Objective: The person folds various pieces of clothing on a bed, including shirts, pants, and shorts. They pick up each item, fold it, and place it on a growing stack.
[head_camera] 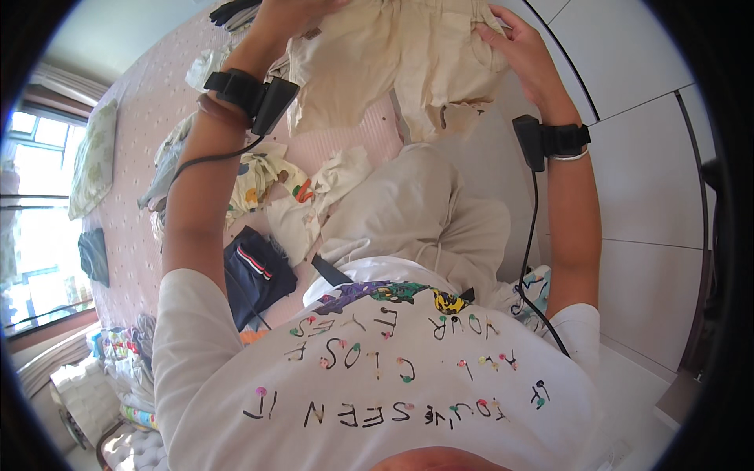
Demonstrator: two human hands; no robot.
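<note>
Cream cloth shorts (377,56) with a gathered waist hang spread out at the top of the view, above my knees. My right hand (509,44) grips them at one side near the waist, thumb in front. At the other side, my left hand (300,15) holds the waist end; its fingertips are partly cut off by the picture's top edge. Dark marks show near one leg hem. Below the shorts, a patterned cloth garment (256,182) and a white garment (341,176) lie crumpled on the pink bedspread (135,135).
A dark navy garment (259,277) with a striped trim lies beside my hip. More clothes (168,159) are heaped beyond my left forearm. A pillow (94,159) rests at the bed's far side, near a window. White cabinet doors (642,176) stand on the right.
</note>
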